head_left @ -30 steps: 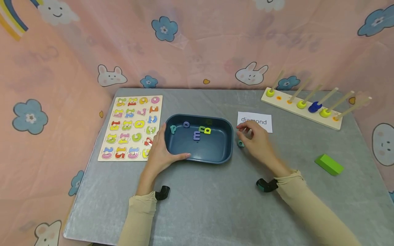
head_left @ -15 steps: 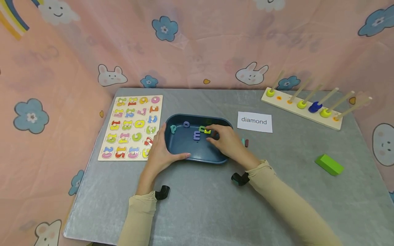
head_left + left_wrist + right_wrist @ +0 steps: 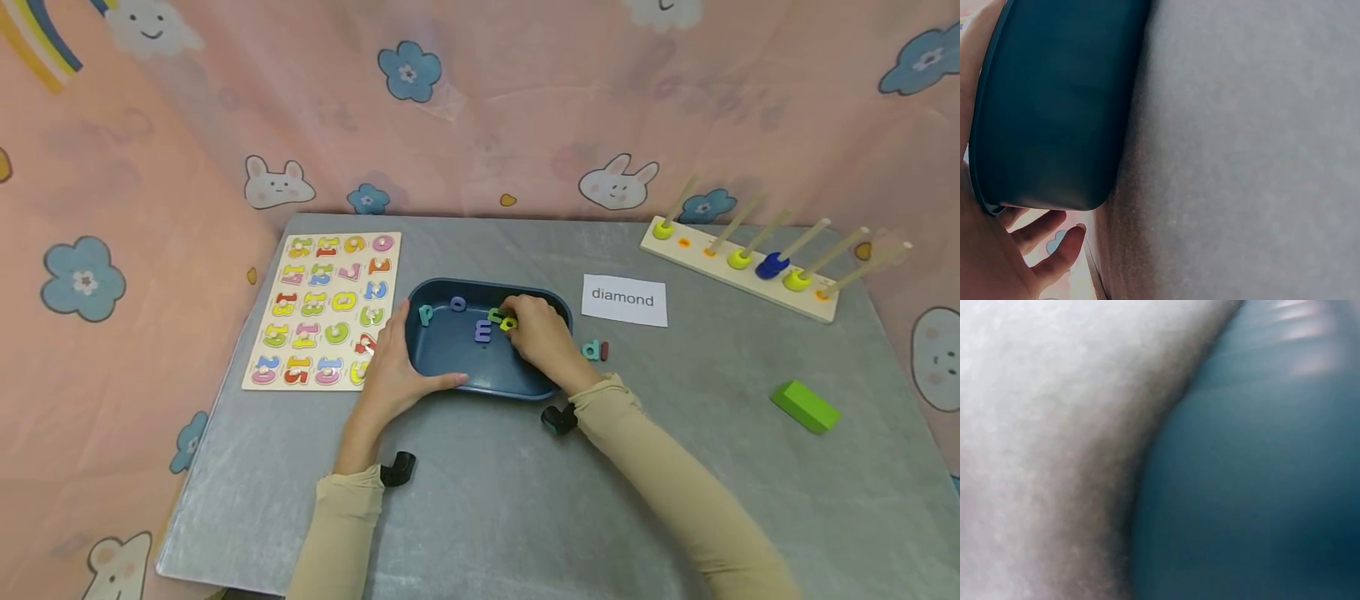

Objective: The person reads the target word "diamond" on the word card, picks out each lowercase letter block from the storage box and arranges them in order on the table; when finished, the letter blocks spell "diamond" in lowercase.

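In the head view my left hand (image 3: 397,365) holds the left end of a dark blue tray (image 3: 450,371), thumb along the front rim. The left wrist view shows its fingers (image 3: 1063,253) around the tray's wall (image 3: 1054,112). My right hand (image 3: 543,337) reaches inside the tray's right half and pinches a yellow letter (image 3: 507,323), partly covered by the fingertips. Beside that lie a green letter (image 3: 495,315) and a purple m (image 3: 482,332). A purple o (image 3: 457,304) and a teal letter (image 3: 425,315) lie farther left. The right wrist view shows only the tray's outer wall (image 3: 1241,475) and tabletop.
Right of the tray, a teal d (image 3: 591,350) and a narrow red letter (image 3: 604,351) lie below a card (image 3: 624,301) reading "diamond". A number puzzle board (image 3: 318,312) lies left, a peg board (image 3: 738,265) stands back right, and a green block (image 3: 806,407) sits right.
My right hand has moved left from the letters beside the card into the tray, onto the yellow letter. The teal d and red letter are now uncovered. My left hand keeps its place on the tray.
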